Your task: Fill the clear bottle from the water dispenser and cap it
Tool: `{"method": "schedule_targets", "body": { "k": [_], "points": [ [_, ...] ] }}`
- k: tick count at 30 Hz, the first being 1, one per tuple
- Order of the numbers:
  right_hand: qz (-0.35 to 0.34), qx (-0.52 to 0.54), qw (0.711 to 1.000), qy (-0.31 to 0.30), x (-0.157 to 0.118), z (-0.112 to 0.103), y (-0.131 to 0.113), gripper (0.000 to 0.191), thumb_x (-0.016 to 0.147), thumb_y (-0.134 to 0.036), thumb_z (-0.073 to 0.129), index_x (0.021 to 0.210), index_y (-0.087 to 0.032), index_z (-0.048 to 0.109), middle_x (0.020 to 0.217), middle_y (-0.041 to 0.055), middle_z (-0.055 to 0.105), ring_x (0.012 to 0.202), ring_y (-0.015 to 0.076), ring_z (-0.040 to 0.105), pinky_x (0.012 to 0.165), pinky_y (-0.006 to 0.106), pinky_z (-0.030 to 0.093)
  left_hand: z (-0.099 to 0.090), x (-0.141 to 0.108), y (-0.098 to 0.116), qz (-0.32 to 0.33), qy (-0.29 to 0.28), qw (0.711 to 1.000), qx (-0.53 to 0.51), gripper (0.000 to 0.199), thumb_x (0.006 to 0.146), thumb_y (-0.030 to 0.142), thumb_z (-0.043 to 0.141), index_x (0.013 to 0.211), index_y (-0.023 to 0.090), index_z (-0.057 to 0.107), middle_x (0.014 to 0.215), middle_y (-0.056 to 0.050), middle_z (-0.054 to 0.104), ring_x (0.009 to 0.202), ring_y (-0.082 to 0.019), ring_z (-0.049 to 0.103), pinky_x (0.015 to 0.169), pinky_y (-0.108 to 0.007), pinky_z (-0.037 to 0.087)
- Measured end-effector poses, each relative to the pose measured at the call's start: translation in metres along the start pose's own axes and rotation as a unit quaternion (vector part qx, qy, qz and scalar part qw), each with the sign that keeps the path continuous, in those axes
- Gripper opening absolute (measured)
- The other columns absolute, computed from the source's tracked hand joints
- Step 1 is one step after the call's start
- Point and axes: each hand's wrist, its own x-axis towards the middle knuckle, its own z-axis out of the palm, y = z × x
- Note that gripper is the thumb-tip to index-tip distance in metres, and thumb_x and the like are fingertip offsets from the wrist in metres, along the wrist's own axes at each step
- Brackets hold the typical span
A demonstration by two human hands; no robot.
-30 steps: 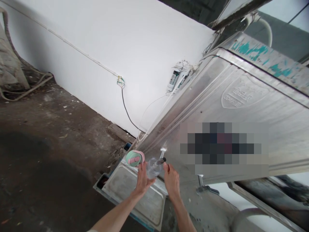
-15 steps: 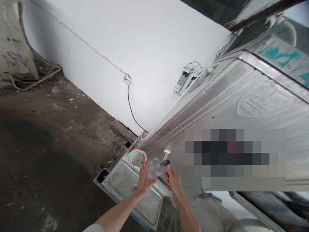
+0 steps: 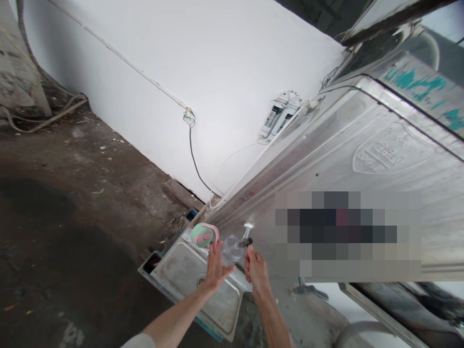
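Observation:
My left hand (image 3: 216, 269) is wrapped round a clear cup (image 3: 232, 249), its open top under the tap (image 3: 247, 233). The tap comes out of the steel front of a large tank. My right hand (image 3: 256, 269) is closed, its fingers on the tap's dark handle (image 3: 248, 242). Just left of the cup is a round mint-green lid (image 3: 201, 235) with a pink loop and pink middle. The left fingertips are close to the lid's loop; whether they touch it I cannot tell. Whether water runs is too small to make out.
Below the hands is a shallow steel sink (image 3: 177, 270) with a drain (image 3: 200, 281). The steel tank (image 3: 319, 159) fills the right side. Filter cartridges (image 3: 279, 116) hang on the white wall (image 3: 145, 43). A second tap (image 3: 310, 291) sits lower right. The floor (image 3: 72, 203) is dark and stained.
The whole view has shifted slightly, so everything sits a little further left and up. Both hands, the cup and the lid keep nearly the same places relative to the tap.

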Motion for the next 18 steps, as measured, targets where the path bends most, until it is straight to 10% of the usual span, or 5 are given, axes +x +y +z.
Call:
{"method": "schedule_targets", "body": {
  "k": [18],
  "points": [
    [-0.012, -0.024, 0.999, 0.026, 0.0058, -0.0031, 0.0070, 0.046, 0.074, -0.064, 0.035, 0.057, -0.023, 0.047, 0.042, -0.0015, 0.044, 0.040, 0.0147, 0.041, 0.038, 0.028, 0.029, 0.0076, 0.0006, -0.0063, 0.028, 0.011, 0.999, 0.028, 0.084, 0.053, 0.031, 0.073, 0.125, 0.020, 0.030, 0.128, -0.016, 0.034, 0.119, -0.036, 0.034, 0.098, -0.049, 0.033]
  ]
}}
